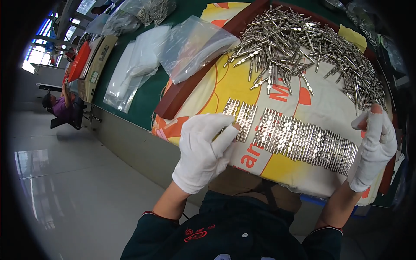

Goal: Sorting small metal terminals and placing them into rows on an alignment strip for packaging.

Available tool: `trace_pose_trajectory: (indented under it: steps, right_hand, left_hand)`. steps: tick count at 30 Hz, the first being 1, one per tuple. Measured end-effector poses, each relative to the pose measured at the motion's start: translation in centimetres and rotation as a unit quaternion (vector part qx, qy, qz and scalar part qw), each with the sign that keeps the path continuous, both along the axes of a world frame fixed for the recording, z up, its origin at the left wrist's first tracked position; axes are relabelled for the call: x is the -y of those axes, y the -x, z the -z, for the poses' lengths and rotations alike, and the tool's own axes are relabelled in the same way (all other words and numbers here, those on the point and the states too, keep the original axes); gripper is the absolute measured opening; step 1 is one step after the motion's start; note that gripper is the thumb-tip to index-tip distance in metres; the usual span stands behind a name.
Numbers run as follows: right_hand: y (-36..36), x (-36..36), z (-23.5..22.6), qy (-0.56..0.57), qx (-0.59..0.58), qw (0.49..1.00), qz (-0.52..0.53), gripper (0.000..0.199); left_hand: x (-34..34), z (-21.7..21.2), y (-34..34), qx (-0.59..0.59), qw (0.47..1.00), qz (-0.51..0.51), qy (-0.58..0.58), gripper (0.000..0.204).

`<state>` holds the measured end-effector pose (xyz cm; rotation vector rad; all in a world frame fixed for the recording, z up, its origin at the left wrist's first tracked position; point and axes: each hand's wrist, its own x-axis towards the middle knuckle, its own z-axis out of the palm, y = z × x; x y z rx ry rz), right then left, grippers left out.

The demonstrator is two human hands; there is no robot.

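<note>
A long row of small silver metal pins lies side by side on a printed yellow, white and orange sheet. A shorter group of the same pins lies just left of it. My left hand, in a white glove, rests its fingers on the short group's left end. At the right end of the long row is my right hand, also in a white glove with the fingertips cut off, fingers held flat against it. A loose heap of pins lies farther back.
A reddish-brown tray rim borders the sheet on the left. Clear plastic bags and white bags lie on the green table. A beige machine stands at the far left. Another person sits beyond, over a glossy floor.
</note>
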<state>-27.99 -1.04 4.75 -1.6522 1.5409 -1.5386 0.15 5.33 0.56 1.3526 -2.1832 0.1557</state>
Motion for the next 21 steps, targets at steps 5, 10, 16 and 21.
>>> trace_pose_trajectory:
  steps: [5,10,16,21]
  right_hand:
    - [5.7,0.1,1.3,0.075,-0.022,0.994,0.07,0.025]
    - [5.6,-0.3,1.0,0.099,-0.074,0.99,0.064,0.024]
    - [3.8,-0.2,0.9,0.131,-0.085,0.983,0.099,0.02]
    - [4.0,-0.2,0.9,0.083,-0.085,0.989,0.09,0.02]
  left_hand:
    - [-0.4,-1.2,1.1,0.083,0.983,0.063,-0.151,0.042]
    - [-1.0,0.0,0.4,0.08,0.977,0.046,-0.192,0.046]
    - [-1.1,0.2,-0.2,0.069,0.981,0.028,-0.177,0.044]
    - [-1.2,0.4,-0.7,0.061,0.983,0.019,-0.17,0.046]
